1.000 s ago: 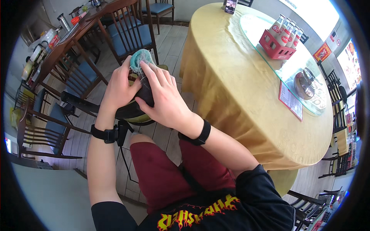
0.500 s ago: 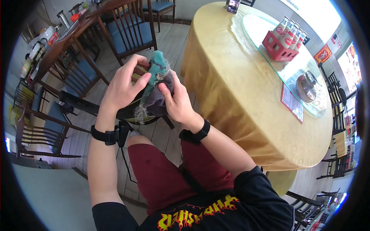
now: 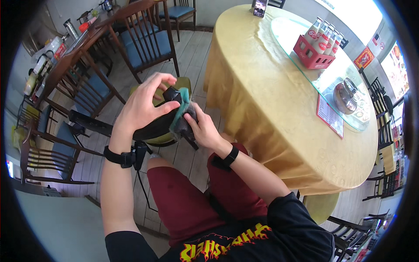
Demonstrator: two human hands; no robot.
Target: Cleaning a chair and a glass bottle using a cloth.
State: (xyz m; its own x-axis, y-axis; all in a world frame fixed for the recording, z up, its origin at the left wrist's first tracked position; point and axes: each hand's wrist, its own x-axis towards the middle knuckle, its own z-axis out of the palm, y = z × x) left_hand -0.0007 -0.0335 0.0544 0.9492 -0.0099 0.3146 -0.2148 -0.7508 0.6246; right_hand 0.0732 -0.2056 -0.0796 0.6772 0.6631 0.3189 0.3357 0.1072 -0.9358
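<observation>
Dark object [image 3: 174, 120] largely hidden under both hands; kind unclear.

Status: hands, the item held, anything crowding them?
Left hand and right hand both grip a dark bundle with teal cloth. Held over yellow-green stool. Yellow-clothed round table close right, not touching.

There is one view, from a fisheye camera worn on the person's head. It looks steeply down over the chest and lap, so the forearms enter from the lower edge and the left hand [image 3: 146, 102] and right hand [image 3: 203, 129] sit close beneath it, near the picture's middle. The round table [image 3: 270, 100] fills the upper right, its far edge bending toward the rim, and the chairs [image 3: 146, 41] curve along the upper left. A black ring frames the picture.
</observation>
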